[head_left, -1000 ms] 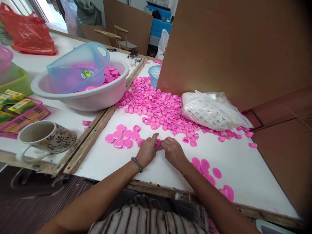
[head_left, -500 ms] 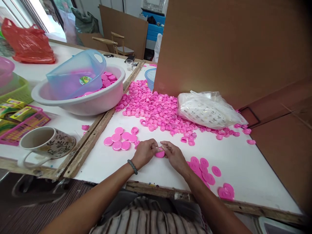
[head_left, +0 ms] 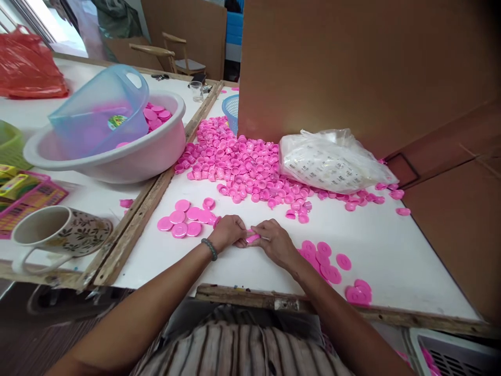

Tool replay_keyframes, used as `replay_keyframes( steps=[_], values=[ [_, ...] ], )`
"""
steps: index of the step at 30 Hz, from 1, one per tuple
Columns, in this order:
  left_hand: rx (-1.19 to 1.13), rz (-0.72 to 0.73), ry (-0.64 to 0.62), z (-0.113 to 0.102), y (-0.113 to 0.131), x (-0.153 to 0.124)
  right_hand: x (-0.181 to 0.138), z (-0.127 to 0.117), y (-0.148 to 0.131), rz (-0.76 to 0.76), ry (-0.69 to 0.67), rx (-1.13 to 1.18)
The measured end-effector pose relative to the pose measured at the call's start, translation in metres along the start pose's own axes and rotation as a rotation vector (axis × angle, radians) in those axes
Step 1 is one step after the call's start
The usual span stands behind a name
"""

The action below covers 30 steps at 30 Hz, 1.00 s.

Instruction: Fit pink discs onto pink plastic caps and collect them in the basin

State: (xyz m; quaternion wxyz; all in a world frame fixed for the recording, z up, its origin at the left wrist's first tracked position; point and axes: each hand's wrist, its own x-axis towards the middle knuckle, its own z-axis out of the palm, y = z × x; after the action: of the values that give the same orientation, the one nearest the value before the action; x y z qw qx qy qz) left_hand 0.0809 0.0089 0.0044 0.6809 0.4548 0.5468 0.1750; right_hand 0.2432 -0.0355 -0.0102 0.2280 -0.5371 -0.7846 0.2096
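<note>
Between my two hands is a small pink plastic piece (head_left: 252,238), tilted nearly edge-on and partly covered by fingers. My left hand (head_left: 230,231), with a beaded bracelet on the wrist, pinches its left side. The fingers of my right hand (head_left: 274,241) close on its right side. Left of my hands lies a group of pink discs (head_left: 180,230) with a small pink cup (head_left: 209,203) beside it. Flat pink ringed discs (head_left: 330,273) lie by my right forearm. Beyond my hands spreads a heap of small pink cups (head_left: 250,162).
A white plastic bag (head_left: 329,164) rests against a tall cardboard sheet (head_left: 352,68). On the left are a large basin (head_left: 156,156) holding a blue scoop (head_left: 105,115), a floral mug (head_left: 88,232) and a red bag (head_left: 29,68). A wooden edge strip (head_left: 133,237) divides the tables.
The pink piece was lying face-up between my hands and is now tilted edge-on, gripped from both sides. The whole view has shifted slightly, so the surroundings sit further left and higher.
</note>
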Motion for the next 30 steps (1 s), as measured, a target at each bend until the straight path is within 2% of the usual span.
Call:
replay_keyframes(
  steps=[4, 7, 10, 12, 16, 21, 26, 30],
  values=[
    [0.004, 0.042, -0.022, -0.002, -0.005, -0.001, 0.002, -0.003, -0.004, 0.01, -0.01, -0.023],
    [-0.031, 0.159, -0.008, -0.003, -0.012, -0.005, -0.006, -0.001, -0.015, 0.041, 0.099, -0.087],
    [-0.027, 0.194, -0.041, -0.006, -0.016, -0.009, -0.017, 0.001, -0.022, 0.07, 0.166, -0.078],
    [-0.006, 0.182, -0.087, -0.008, -0.014, -0.011, -0.019, -0.003, -0.024, 0.052, 0.107, -0.024],
    [-0.002, 0.17, -0.156, -0.011, -0.007, -0.011, -0.007, -0.018, -0.02, -0.027, -0.158, 0.057],
    [0.017, 0.088, -0.132, -0.01, -0.007, -0.01, 0.008, -0.021, -0.009, 0.027, -0.321, 0.221],
    [0.031, 0.051, -0.095, -0.01, -0.009, -0.007, 0.004, -0.006, 0.009, 0.123, -0.267, 0.315],
    [0.051, 0.071, -0.093, -0.01, -0.008, -0.009, -0.007, 0.001, 0.004, 0.105, -0.169, 0.261]
  ],
)
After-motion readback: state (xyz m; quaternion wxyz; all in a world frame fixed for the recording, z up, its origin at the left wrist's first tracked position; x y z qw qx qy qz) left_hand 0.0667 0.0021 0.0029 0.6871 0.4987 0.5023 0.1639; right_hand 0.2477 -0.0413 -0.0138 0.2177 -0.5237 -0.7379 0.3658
